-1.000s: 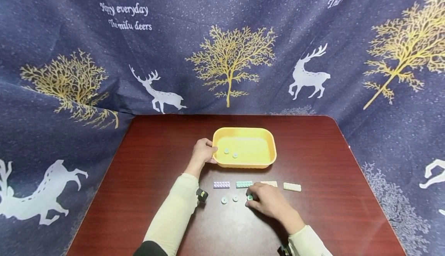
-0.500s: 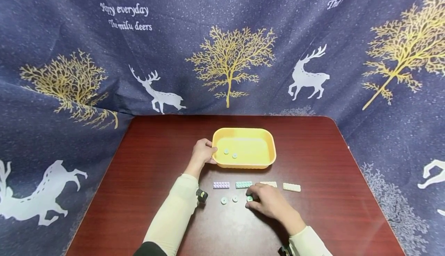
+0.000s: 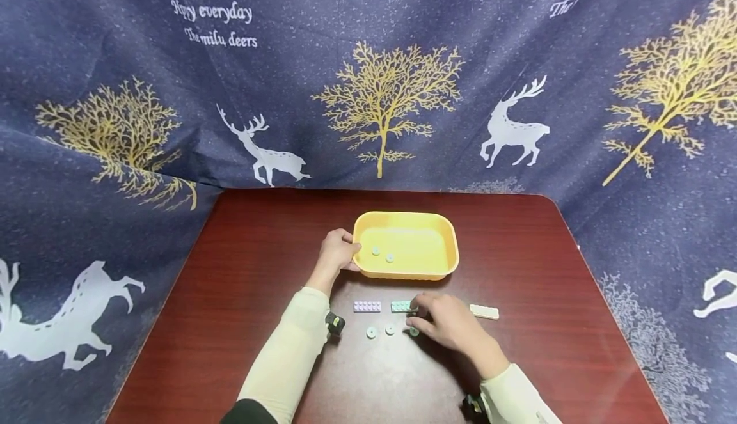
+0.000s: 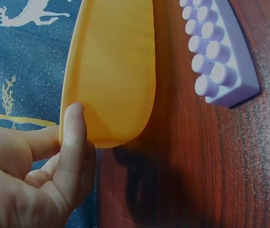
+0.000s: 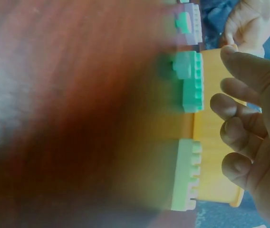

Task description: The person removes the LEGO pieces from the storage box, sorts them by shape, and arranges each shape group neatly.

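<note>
My left hand (image 3: 338,250) grips the left end of a yellow plastic basin (image 3: 405,276). In the left wrist view its thumb (image 4: 74,126) lies over the inner side of the rim, the other fingers outside. My right hand (image 3: 451,321) hovers over the table with loosely bent fingers and nothing visible between them. Just below its thumb lies a small green round piece (image 3: 414,332). Two paler round pieces, one nearer (image 3: 390,330) and one farther left (image 3: 371,332), lie beside it. Right by the fingertips is a teal studded building brick (image 3: 400,307).
A lilac brick (image 3: 367,307) stands left of the teal one, and a cream brick (image 3: 484,311) to the right of my hand. Two round pieces, a left one (image 3: 376,251) and a right one (image 3: 389,258), lie in the basin. A patterned blue cloth (image 3: 345,123) hangs behind the table.
My right hand has come up off the green round piece, which its fingers surrounded before. It now hides the peach brick and overlaps the teal brick's end. My left hand keeps its place.
</note>
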{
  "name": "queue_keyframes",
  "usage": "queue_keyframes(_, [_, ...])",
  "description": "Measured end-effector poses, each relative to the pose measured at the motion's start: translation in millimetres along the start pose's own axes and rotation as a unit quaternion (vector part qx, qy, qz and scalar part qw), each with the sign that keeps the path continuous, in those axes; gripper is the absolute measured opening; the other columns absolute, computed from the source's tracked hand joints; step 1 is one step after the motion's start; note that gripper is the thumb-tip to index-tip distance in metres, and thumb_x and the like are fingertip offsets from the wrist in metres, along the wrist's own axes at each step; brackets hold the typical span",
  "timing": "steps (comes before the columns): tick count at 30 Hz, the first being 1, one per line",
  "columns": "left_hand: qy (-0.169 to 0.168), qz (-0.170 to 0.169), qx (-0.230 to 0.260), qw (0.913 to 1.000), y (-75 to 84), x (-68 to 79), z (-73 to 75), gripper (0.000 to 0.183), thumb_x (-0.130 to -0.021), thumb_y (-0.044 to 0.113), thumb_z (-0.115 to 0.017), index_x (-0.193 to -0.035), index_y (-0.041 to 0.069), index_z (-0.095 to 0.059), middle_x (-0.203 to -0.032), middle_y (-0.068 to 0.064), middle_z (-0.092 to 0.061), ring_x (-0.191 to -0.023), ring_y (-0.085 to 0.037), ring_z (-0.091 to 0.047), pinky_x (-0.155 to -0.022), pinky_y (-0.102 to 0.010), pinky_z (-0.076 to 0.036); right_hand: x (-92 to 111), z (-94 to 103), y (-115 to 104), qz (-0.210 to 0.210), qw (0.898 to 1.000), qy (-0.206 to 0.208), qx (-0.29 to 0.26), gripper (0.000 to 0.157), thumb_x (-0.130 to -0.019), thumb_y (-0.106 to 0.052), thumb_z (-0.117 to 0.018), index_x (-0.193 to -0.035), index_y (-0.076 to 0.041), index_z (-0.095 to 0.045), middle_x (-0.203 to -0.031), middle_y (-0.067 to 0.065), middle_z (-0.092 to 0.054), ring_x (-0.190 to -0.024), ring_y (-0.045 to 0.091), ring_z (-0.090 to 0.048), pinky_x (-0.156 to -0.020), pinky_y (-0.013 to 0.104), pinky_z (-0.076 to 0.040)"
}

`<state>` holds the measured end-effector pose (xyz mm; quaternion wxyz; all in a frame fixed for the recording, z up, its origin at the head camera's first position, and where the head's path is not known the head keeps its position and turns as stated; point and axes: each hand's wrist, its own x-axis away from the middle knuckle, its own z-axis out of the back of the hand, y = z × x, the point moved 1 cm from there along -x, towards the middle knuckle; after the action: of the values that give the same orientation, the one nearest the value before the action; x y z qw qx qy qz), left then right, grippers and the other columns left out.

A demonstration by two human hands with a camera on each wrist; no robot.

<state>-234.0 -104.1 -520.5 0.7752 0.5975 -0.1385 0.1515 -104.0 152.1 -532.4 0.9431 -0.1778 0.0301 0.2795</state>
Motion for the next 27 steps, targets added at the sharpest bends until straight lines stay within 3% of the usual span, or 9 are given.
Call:
queue_keyframes(9, [-0.002, -0.002, -0.002, 1.0, 1.9, 0.8, 1.3, 0.016, -0.097, -0.001, -0.066, -0.11, -0.007, -0.059, -0.1, -0.029, -0.065, -0.062, -0.03, -0.074, -0.054, -0.039, -0.068, -10.6, 8.1, 1.6, 0.007, 1.0, 0.008, -0.006, 0.026, -0.087, -0.041, -0.081, -0.1, -0.021, -0.072, -0.08, -0.014, -0.06, -0.07, 0.002, -0.054, -0.061, 0.026, -0.054])
queue_keyframes(15, [-0.002, -0.005, -0.002, 1.0, 1.9, 1.5, 1.0, 0.017, -0.096, -0.001, -0.066, -0.11, -0.007, -0.06, -0.099, -0.029, -0.066, -0.061, -0.03, -0.073, -0.053, -0.038, -0.068, -19.5, 14.3, 2.4, 0.025, 0.999, 0.026, 0.001, 0.023, -0.088, -0.037, -0.081, -0.1, -0.019, -0.072, -0.08, -0.01, -0.063, -0.072, 0.005, -0.057, -0.061, 0.029, -0.055])
queue_keyframes(24, [-0.001, -0.005, -0.004, 1.0, 0.9, 1.6, 1.5, 0.016, -0.095, -0.001, -0.067, -0.109, -0.005, -0.059, -0.096, -0.024, -0.064, -0.062, -0.031, -0.074, -0.055, -0.04, -0.068, -34.7, 26.4, 1.7, 0.019, 0.999, 0.035, 0.006, 0.019, -0.09, -0.038, -0.079, -0.098, -0.022, -0.072, -0.082, -0.01, -0.067, -0.073, 0.006, -0.06, -0.065, 0.03, -0.059])
queue_keyframes(27, [-0.001, -0.004, -0.002, 1.0, 1.0, 1.9, 1.3, 0.015, -0.095, -0.001, -0.067, -0.108, -0.005, -0.059, -0.099, -0.026, -0.064, -0.067, -0.036, -0.075, -0.054, -0.039, -0.068, -40.3, 28.0, 2.3, 0.02, 0.999, 0.041, 0.004, 0.018, -0.09, -0.037, -0.079, -0.098, -0.023, -0.072, -0.08, -0.013, -0.063, -0.071, 0.006, -0.057, -0.062, 0.028, -0.057])
